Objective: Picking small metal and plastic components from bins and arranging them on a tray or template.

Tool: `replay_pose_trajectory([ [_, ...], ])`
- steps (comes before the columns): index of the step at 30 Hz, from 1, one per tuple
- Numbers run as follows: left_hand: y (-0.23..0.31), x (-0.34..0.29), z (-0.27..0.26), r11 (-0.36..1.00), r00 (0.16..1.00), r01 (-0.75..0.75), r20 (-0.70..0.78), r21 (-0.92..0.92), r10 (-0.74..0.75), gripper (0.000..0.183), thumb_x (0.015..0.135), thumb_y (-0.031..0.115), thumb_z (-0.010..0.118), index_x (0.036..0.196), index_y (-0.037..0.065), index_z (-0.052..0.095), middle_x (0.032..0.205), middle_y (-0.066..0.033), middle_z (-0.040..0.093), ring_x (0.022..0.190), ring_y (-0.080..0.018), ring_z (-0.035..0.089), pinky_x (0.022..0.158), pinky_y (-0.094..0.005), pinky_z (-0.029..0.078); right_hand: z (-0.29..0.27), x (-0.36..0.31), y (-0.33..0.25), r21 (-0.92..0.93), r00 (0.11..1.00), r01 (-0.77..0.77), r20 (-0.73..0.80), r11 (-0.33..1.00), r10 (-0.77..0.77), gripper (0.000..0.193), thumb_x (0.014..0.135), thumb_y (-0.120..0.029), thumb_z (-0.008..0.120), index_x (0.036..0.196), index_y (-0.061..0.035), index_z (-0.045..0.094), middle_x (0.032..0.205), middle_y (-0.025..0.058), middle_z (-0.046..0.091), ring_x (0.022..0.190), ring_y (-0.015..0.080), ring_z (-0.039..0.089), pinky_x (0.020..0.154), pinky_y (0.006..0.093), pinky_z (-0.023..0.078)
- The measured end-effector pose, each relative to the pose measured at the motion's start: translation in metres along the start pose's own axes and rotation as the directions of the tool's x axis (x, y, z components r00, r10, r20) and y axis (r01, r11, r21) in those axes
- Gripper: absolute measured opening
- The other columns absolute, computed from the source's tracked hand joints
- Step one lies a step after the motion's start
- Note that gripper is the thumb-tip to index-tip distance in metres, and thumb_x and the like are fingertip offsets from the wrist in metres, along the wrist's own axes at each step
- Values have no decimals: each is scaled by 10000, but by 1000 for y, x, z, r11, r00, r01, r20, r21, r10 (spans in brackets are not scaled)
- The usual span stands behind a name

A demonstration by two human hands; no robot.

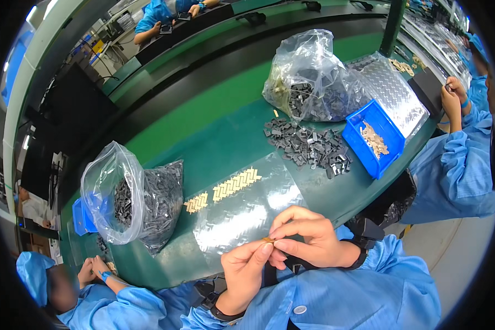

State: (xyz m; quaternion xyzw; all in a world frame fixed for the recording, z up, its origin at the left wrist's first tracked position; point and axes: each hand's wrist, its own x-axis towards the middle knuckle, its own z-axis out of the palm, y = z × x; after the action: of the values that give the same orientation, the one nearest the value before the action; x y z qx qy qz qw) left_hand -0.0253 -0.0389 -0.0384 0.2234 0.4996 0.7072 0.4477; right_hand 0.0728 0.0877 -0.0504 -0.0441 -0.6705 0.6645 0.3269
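- Because it is so small, the slim tan-brown piece [268, 240] probably weighs next to nothing; it is up in the air, above the near edge of the green worktop [324, 198].
- From here I see the left hand [243, 269] pinching it, thumb and bent forefinger closed to about the piece's own thickness.
- The right hand [309, 240] meets it from the other side, its thumb and forefinger nipped together at the piece, the other fingers loosely curled.
- I'd guess it is thin and fairly stiff, though the fingers cover too much to tell; a hard squeeze might bend or snap it.
- The safest hold looks to be by its ends or edges, with fingertips only, since anything so tiny could easily slip away.
- Below, a shiny clear plastic sheet [245, 223] reaches towards the worktop's near edge, with flat cream-coloured strips [235, 184] in zigzag rows at its far side.
- Towards the worktop's right end lies a loose heap of small black pieces [308, 146].
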Motion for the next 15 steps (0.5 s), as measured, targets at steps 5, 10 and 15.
replay_pose_trajectory([
  [5,-4,1,-2,1000,999,6,38,13,-6,193,889,82,534,942,-84,616,802,-147,644,683,-170,616,647,-259,510,-1,-1,1,50,999,-33,-23,998,34,118,813,-30,612,919,20,630,916,125,577,832,178,570,712,271,458],
  [10,9,6,1,970,984,-141,-77,198,159,244,785,-27,627,1025,-71,608,1027,-160,611,847,-170,615,772,-266,489,-19,16,-6,-332,984,123,161,935,-72,73,804,-87,610,837,-24,594,859,73,558,772,217,533,677,318,410],
  [15,10,11,-8,845,965,-248,39,474,260,194,771,-28,637,961,-65,632,953,-160,628,839,-184,615,723,-263,494,-16,24,-14,-534,960,257,240,805,-146,79,759,-109,633,797,-60,585,813,42,542,758,218,511,689,329,375],
])
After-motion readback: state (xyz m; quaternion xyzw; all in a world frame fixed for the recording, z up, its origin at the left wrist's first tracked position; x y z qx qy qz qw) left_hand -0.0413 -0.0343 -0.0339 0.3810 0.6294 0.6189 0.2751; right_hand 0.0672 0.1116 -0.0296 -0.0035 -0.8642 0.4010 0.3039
